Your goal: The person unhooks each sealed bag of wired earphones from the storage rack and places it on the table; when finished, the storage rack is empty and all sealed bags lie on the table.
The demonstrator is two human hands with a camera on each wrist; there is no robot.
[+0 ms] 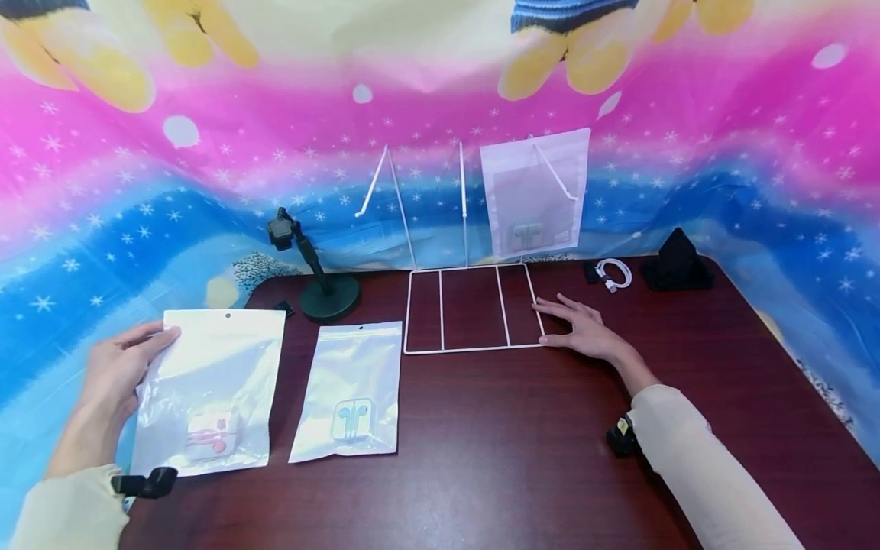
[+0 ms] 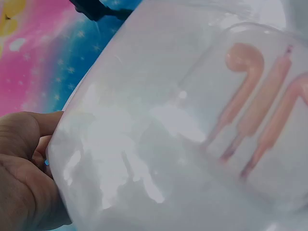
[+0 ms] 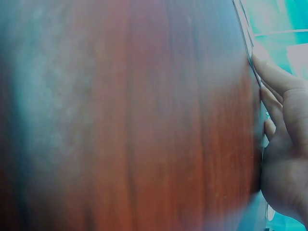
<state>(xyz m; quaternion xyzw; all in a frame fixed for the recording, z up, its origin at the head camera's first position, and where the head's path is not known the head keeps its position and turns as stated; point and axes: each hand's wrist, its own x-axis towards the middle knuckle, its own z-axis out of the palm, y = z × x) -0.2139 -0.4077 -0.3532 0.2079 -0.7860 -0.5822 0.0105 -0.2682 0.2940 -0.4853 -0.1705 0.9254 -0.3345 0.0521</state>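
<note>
My left hand (image 1: 117,374) pinches the left edge of a white zip bag (image 1: 216,367), thumb on its front. Through its clear front shows a case of pink earphones (image 1: 211,435), large in the left wrist view (image 2: 260,91). A second white bag (image 1: 351,389), holding pale blue earphones (image 1: 353,419), lies to its right on the table. My right hand (image 1: 580,328) rests at the right side of a white wire display rack (image 1: 474,351), its fairly straight fingers touching the base wire. From the rack's right hook hangs another white bag (image 1: 536,195).
A black stand with a small camera (image 1: 330,296) is at the back left of the dark red table (image 1: 467,473). At the back right are a coiled white cable (image 1: 614,273) and a black holder (image 1: 677,263). Behind hangs a printed cloth (image 1: 426,99).
</note>
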